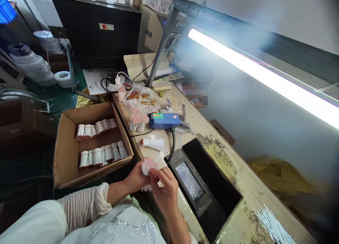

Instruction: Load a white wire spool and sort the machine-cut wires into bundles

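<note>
My left hand (136,177) is closed round an upright bundle of thin white wires (148,165) with pinkish-red tips, held over the near edge of the bench. At the bundle's right side, my right hand (166,183) has its thumb and fingers pressed together against it. The lower part of the bundle is mostly hidden by the hands. Just beyond lies another bundle of white wires (153,144) on its side. Farther back, several bundles (138,119) stand on end beside a blue box-shaped device (164,120).
To the left, a cardboard box (62,155) holds two rows of bundles. A dark recess with a screen-like panel (189,178) is set into the bench (225,155). Loose white pieces (274,224) lie at right. A lit tube lamp (254,71) hangs above; a person (197,100) is behind.
</note>
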A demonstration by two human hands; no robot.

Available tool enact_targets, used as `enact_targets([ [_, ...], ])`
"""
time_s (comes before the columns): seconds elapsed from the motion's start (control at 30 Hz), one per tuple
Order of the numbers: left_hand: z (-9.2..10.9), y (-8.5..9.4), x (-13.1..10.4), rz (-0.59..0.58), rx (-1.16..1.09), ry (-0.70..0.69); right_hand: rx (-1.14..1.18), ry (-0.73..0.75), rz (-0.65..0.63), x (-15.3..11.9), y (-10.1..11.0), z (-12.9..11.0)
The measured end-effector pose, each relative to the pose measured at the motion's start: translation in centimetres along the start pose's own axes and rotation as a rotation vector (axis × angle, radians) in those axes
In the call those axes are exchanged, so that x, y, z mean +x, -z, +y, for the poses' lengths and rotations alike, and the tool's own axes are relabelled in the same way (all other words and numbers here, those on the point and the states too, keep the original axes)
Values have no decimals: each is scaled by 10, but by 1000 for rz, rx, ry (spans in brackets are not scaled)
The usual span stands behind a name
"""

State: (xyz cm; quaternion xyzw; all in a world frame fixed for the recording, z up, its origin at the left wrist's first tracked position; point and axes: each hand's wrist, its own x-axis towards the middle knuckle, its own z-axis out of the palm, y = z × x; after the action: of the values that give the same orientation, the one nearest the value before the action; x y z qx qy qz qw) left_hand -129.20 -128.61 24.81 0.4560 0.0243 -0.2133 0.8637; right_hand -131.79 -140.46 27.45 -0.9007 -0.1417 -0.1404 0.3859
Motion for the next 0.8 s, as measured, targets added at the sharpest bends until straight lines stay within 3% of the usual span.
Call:
enact_targets([
  [0.3, -2, -1, 4, -20, -33, -40, -74, -24, -17, 0, 3, 0],
  [0.47, -7, 6, 6, -70, 143, -116, -119, -46, -27, -1, 3, 3],
  [0.67, -21, 18, 11, 2, 479, -185, -178, -85, -46, -3, 4, 3],
  [0.8, -24, 18, 12, 7, 545, -183, -207, -108, -77, -3, 4, 1],
])
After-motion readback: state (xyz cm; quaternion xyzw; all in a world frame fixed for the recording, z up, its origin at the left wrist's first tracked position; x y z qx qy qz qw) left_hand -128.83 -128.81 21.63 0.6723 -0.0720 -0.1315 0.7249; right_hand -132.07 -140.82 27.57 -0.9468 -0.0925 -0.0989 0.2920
